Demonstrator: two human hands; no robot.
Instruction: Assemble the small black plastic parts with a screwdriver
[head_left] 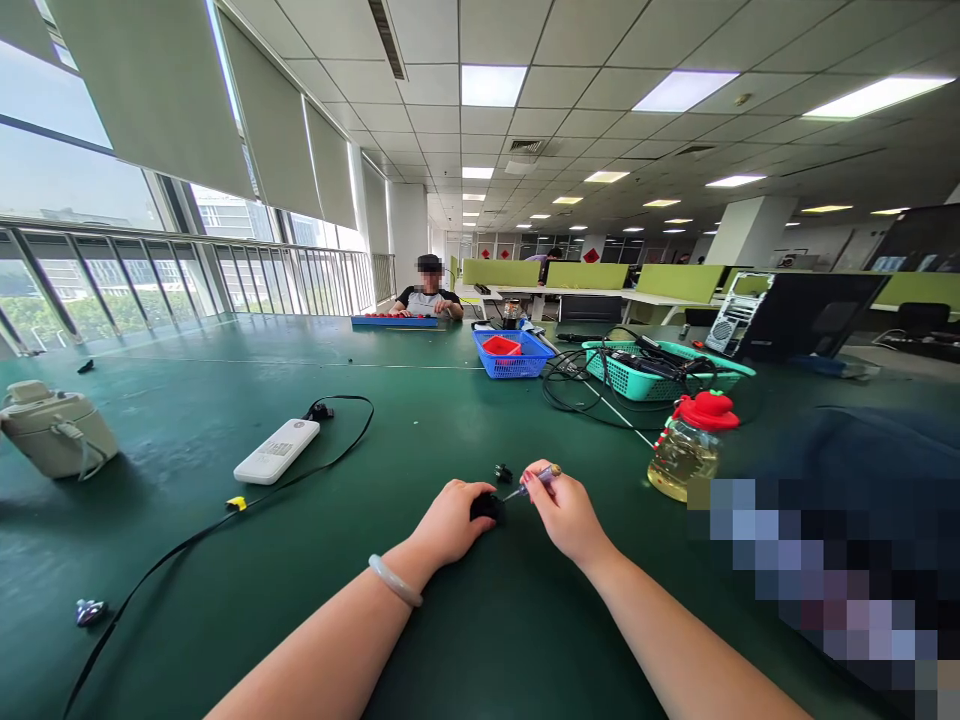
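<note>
My left hand [455, 522], with a pale bangle [395, 581] at the wrist, grips a small black part [487, 507] on the green tabletop [450, 640]; its exact kind is too small to tell. A screwdriver [534, 483] with a clear handle is pinched in my right hand [564, 512]. Its thin shaft slants down to the left, and the tip meets or nearly meets the black part. Just beyond lies another small dark piece [503, 473], apart from both hands.
To the left lie a white power strip [277, 451] with a black cord and a beige container [56, 430]. A red-lidded bottle [686, 450], a teal basket [652, 375] of cables and a blue basket [513, 357] stand to the right and beyond. A person [428, 295] sits at the far edge.
</note>
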